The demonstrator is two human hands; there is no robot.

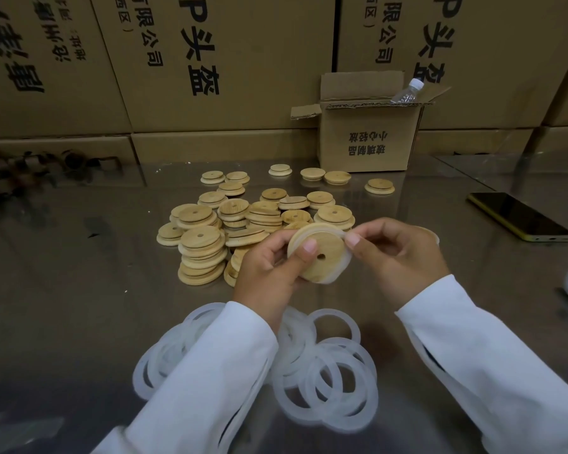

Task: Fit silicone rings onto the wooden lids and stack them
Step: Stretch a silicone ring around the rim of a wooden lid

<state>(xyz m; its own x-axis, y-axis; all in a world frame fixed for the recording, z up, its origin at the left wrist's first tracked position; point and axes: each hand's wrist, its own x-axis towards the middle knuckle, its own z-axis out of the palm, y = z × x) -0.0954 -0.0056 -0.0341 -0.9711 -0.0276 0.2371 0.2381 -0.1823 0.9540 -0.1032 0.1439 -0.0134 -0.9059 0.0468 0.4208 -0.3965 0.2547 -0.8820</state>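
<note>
Because the loose rings (325,385) lying nearest on the surface (79,290), between and partly under the white sleeves (210,371), are thin, translucent bands, I judge them light, soft and stretchy. Any part of a band should do for a pinch, though they overlap in a heap and one may drag its neighbours along. Just beyond them, held up off the surface, is the wooden lid (325,253), tilted with its holed face toward the camera. The left hand (269,267) grips it from the left, thumb pressed on the face near the centre hole and fingers curled behind. The right hand (397,257) pinches the held ring (338,275) between thumb and forefinger at the lid's upper right edge. That ring shows along the top and the lower right of the rim, so it seems partly seated. The lid looks stiff, light and smooth, so a firm hold across face and back seems right, leaving the rim free. The ring probably wants stretching outward and easing over the edge bit by bit, since silicone can spring back off. Behind the hands stands the lid pile (210,244), made of short uneven stacks and scattered singles that look liable to topple if nudged. Farther off are a phone (518,221) to the right, a small open box (368,139) with a bottle (407,91) sticking out, and tall cartons (227,60).
</note>
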